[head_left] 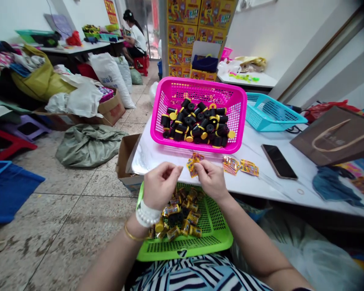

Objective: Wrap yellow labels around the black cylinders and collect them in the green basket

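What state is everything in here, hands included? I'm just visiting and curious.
Left hand: thumb and fingers pinched together; any contents can't be made out
Right hand: pinched on printed wrappers
Pink basket: partly filled
Black-and-yellow cylinders: loosely heaped
Green basket: partly filled
Yellow printed cylinders: jumbled, lying at various angles
Phone: lying flat, screen dark
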Demonstrator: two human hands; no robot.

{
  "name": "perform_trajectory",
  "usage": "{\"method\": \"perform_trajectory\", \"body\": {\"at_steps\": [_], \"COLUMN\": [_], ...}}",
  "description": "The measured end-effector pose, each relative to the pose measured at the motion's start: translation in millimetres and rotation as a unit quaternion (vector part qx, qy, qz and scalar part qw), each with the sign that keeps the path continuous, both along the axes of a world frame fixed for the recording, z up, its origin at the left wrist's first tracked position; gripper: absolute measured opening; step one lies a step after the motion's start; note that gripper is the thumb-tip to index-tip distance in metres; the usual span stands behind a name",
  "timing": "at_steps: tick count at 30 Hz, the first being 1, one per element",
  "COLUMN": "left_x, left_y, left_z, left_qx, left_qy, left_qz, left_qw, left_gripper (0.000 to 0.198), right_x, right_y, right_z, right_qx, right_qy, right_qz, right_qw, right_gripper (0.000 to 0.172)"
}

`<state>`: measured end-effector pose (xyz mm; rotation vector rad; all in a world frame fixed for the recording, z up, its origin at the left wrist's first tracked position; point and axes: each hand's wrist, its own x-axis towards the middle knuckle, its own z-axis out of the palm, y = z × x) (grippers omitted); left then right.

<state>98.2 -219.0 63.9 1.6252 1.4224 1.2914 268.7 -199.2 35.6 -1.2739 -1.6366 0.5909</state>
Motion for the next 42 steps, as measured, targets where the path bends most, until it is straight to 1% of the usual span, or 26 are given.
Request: {"method": "perform_trajectory", "body": {"at_steps": [2,4,7,10,13,17,20,23,25,29,31,33,35,36,37,38,39,40,41,42], "left_x": [6.9,13.9,19.1,17.9,15.6,11.5,5.1,-0.8,-3.1,-7.2,-11.5,-16.9,-21.8,-23.4,-24.2,-24.3,-23.6,-22.2,-20.4,-18.4], "left_y": [-24.1,-41.3,-51.2,-50.0,-45.9,-38.7,-33.5,-30.2,-29.1,-26.6,-24.4,-22.3,-21.3,-21.3,-21.8,-22.5,-23.3,-24.1,-24.8,-25.1], "left_z": [-8.8,-17.8,-26.8,-30.0,-33.1,-42.0,-49.1,-54.5,-56.8,-57.1,-56.5,-56.5,-56.8,-56.6,-56.1,-55.0,-53.5,-51.6,-49.6,-47.9], "left_qx": [-0.026,-0.051,-0.059,-0.043,-0.042,-0.044,-0.015,0.011,0.019,0.029,0.032,0.043,0.071,0.09,0.109,0.123,0.131,0.131,0.124,0.11], "left_qy": [-0.057,-0.103,-0.144,-0.146,-0.143,-0.141,-0.123,-0.121,-0.119,-0.105,-0.101,-0.089,-0.054,-0.031,-0.009,0.01,0.023,0.03,0.03,0.024], "left_qz": [0.012,0.031,0.058,0.066,0.063,0.06,0.071,0.094,0.092,0.103,0.099,0.1,0.134,0.154,0.165,0.162,0.146,0.121,0.096,0.076], "left_qw": [0.998,0.993,0.986,0.986,0.987,0.987,0.99,0.988,0.988,0.989,0.989,0.99,0.987,0.983,0.98,0.979,0.98,0.984,0.987,0.991], "left_gripper": [0.025,0.022,0.02,0.018,0.019,0.022,0.015,0.011,0.009,0.009,0.009,0.011,0.012,0.011,0.011,0.01,0.009,0.01,0.01,0.011], "right_x": [-5.3,-11.1,-18.0,-21.9,-24.1,-26.0,-25.3,-23.8,-24.3,-30.4,-32.7,-31.2,-24.7,-20.0,-14.8,-9.7,-5.2,-1.8,0.1,0.4], "right_y": [-9.5,-17.7,-26.1,-30.3,-32.5,-34.8,-34.9,-31.9,-28.8,-23.7,-19.6,-10.2,8.1,20.9,35.9,52.5,69.9,87.2,103.5,117.7], "right_z": [-8.0,-14.3,-19.5,-20.3,-18.6,-14.6,-11.8,-11.5,-12.8,-16.2,-14.5,-7.1,7.2,16.5,26.7,36.8,46.1,53.9,59.8,63.6], "right_qx": [-0.009,-0.022,-0.034,-0.029,-0.013,0.03,0.041,0.023,0.022,0.069,0.086,0.09,0.112,0.134,0.161,0.184,0.205,0.2,0.184,0.161], "right_qy": [0.03,0.048,0.052,0.049,0.036,-0.022,-0.059,-0.046,-0.047,-0.09,-0.115,-0.141,-0.169,-0.191,-0.22,-0.266,-0.326,-0.399,-0.471,-0.53], "right_qz": [-0.003,0.003,0.007,0.011,0.016,0.045,0.061,0.049,0.056,0.083,0.11,0.155,0.174,0.161,0.13,0.09,0.05,0.018,0.008,0.015], "right_qw": [1.0,0.999,0.998,0.998,0.999,0.998,0.996,0.997,0.997,0.99,0.983,0.974,0.964,0.959,0.953,0.942,0.921,0.895,0.862,0.833], "right_gripper": [0.041,0.042,0.044,0.046,0.043,0.037,0.026,0.014,0.016,0.016,0.016,0.017,0.019,0.019,0.019,0.017,0.015,0.015,0.015,0.015]}}
